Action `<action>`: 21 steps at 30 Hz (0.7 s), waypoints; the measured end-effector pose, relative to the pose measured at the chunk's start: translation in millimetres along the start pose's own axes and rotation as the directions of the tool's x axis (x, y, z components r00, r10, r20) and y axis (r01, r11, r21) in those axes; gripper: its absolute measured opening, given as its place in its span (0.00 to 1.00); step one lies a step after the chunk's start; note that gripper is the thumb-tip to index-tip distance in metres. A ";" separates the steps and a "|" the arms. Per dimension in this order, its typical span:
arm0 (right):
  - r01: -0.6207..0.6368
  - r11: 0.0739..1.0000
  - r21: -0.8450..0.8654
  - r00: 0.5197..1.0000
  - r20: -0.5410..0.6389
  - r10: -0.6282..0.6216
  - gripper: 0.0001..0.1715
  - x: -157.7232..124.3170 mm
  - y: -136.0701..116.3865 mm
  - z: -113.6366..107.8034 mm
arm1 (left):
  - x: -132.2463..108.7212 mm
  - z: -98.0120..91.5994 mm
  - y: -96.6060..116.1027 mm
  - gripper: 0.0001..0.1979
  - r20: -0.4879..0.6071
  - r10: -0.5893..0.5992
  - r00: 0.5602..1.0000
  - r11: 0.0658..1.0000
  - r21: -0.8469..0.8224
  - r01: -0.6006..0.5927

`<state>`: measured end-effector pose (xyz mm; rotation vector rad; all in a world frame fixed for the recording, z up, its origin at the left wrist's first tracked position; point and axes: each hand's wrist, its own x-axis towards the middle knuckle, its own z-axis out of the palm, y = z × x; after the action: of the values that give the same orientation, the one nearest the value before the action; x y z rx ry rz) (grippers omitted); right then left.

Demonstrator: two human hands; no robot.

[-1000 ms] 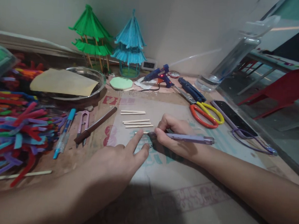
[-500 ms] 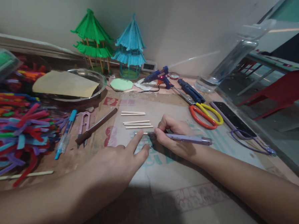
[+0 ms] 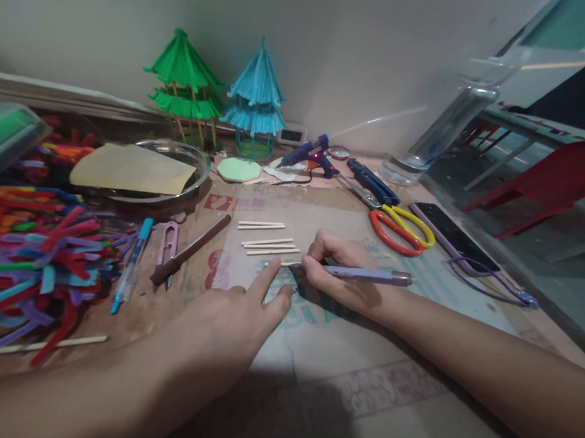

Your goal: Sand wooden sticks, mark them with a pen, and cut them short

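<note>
Handicraft workspace, whether in a home or a workshop cannot be determined, set on a table [image 3: 140, 310] against a wall [image 3: 379, 60]. Beyond the right hand [image 3: 344, 254], gripping a pen [image 3: 370, 275], stand a green pagoda model [image 3: 185, 66] and a blue pagoda model [image 3: 257, 80] near a glue gun [image 3: 316, 153]; scissors [image 3: 381, 208] lie nearer the grip, pipe cleaners [image 3: 45, 258] well to its left. Farther right of the grip: a red chair [image 3: 549, 183] and a second table [image 3: 532, 129].
</note>
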<state>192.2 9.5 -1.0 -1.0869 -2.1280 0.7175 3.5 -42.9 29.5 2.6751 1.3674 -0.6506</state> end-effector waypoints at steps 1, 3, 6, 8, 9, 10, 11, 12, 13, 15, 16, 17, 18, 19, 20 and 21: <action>0.002 1.000 0.002 1.000 -0.001 -0.002 0.12 0.0 0.5 0.4 | -0.1 -0.7 0.0 0.41 0.009 0.009 1.000 1.000 0.018 -0.009; 0.010 1.000 0.002 1.000 -0.008 -0.010 0.12 0.0 2.0 1.3 | -0.7 -0.7 -0.2 0.40 0.000 0.031 1.000 0.999 0.038 -0.031; 0.014 1.000 -0.006 1.000 -0.014 -0.014 0.12 -0.2 4.4 2.6 | -2.4 2.5 -0.9 0.37 -0.025 0.036 0.999 0.998 0.052 -0.034; 0.012 1.000 -0.003 1.000 -0.013 -0.013 0.12 -0.3 5.6 2.9 | -3.8 5.3 -1.3 0.36 -0.054 0.029 0.998 0.998 0.059 -0.026; 0.013 1.000 0.004 1.000 -0.013 -0.012 0.12 -0.5 5.9 2.9 | -4.5 6.4 -1.4 0.36 -0.069 0.023 0.997 0.998 0.058 -0.019; 0.012 1.000 0.012 1.000 -0.010 -0.012 0.13 -0.6 6.0 2.7 | -5.1 7.0 -1.6 0.35 -0.086 0.020 0.996 0.999 0.046 -0.016; 0.012 1.000 0.017 1.000 -0.007 -0.012 0.13 -0.8 6.0 2.6 | -5.7 7.1 -1.7 0.35 -0.105 0.016 0.994 1.000 0.027 -0.013; 0.008 1.000 0.019 1.000 0.001 -0.008 0.12 -0.9 5.7 2.4 | -6.4 6.7 -1.8 0.34 -0.124 0.012 0.992 1.000 0.004 -0.012; 0.006 1.000 0.022 1.000 0.008 -0.006 0.12 -0.9 5.3 2.3 | -7.1 5.9 -1.9 0.33 -0.143 0.009 0.990 1.000 -0.018 -0.011; -0.004 1.000 0.024 1.000 0.019 0.004 0.12 -0.7 4.0 2.2 | -8.9 4.4 -2.2 0.32 -0.164 -0.002 0.986 0.998 -0.056 -0.008; -0.013 1.000 0.027 1.000 0.021 0.013 0.12 -0.5 3.3 2.4 | -10.1 4.3 -2.3 0.31 -0.169 -0.007 0.986 0.998 -0.070 -0.005; -0.023 0.999 0.031 1.000 0.019 0.022 0.12 -0.2 2.5 2.8 | -11.6 5.0 -2.5 0.31 -0.181 -0.014 0.983 0.997 -0.083 -0.001; -0.033 0.999 0.035 0.999 0.012 0.033 0.12 0.2 1.8 3.4 | -13.4 6.7 -2.7 0.30 -0.213 -0.017 0.977 0.995 -0.097 -0.004; -0.040 0.998 0.038 0.999 0.007 0.040 0.12 0.6 1.2 4.1 | -15.3 9.6 -3.1 0.30 -0.259 -0.023 0.965 0.994 -0.106 -0.004; -0.044 0.998 0.040 0.999 0.002 0.044 0.12 1.2 0.7 5.0 | -17.1 13.5 -3.8 0.31 -0.331 -0.029 0.943 0.994 -0.107 -0.007; -0.044 0.998 0.044 0.999 0.005 0.043 0.12 1.8 0.4 5.9 | -18.6 18.5 -5.2 0.31 -0.416 -0.011 0.909 0.995 -0.099 -0.033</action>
<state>187.2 10.1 -4.6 -1.1119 -2.0879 0.7843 -16.5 -58.4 20.8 2.8375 1.4186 0.0058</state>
